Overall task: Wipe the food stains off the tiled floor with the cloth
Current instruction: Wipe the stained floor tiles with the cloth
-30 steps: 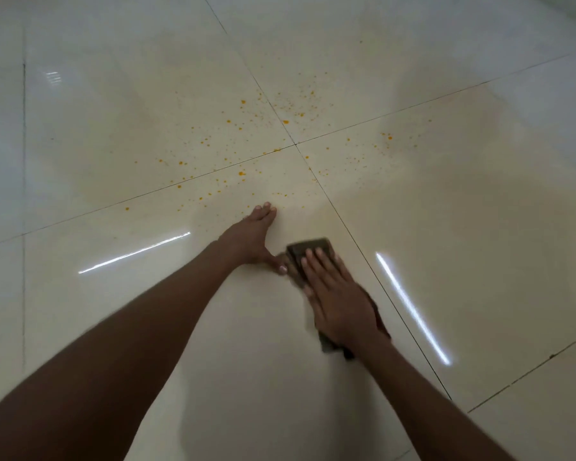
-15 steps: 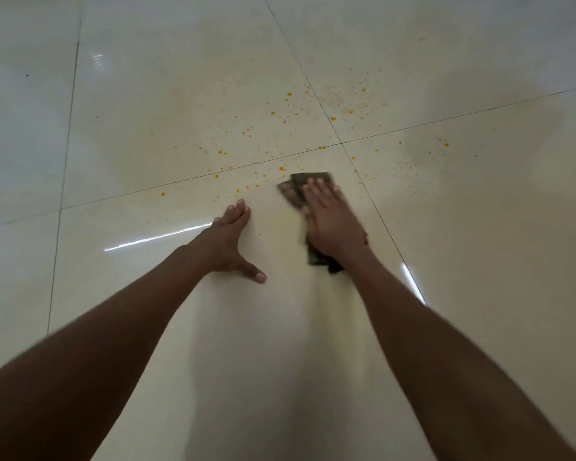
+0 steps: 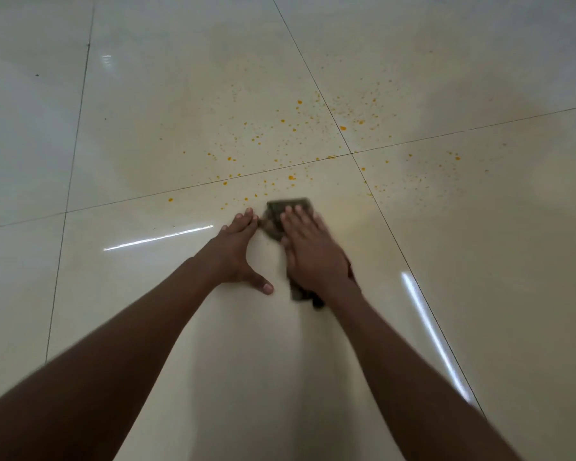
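Orange food stains [image 3: 291,177] speckle the glossy cream tiled floor [image 3: 479,244] around the crossing of two grout lines. A dark folded cloth [image 3: 288,206] lies flat on the near tile, just below the closest specks. My right hand [image 3: 313,251] presses down on it with straight fingers and covers most of it; the cloth's near end sticks out by my wrist. My left hand [image 3: 236,252] rests flat on the floor right beside the cloth, thumb spread toward me, fingertips nearly touching the cloth's left edge.
Dark grout lines [image 3: 351,153] cross beyond the cloth. Bright light streaks [image 3: 158,238] reflect off the wet-looking tiles to the left and right of my arms. A faint yellowish smear [image 3: 343,214] shows on the tile right of the cloth.
My right hand slid the cloth away from me toward the specks, then slightly left, closing the gap to my left hand. The left hand has stayed planted on the floor.
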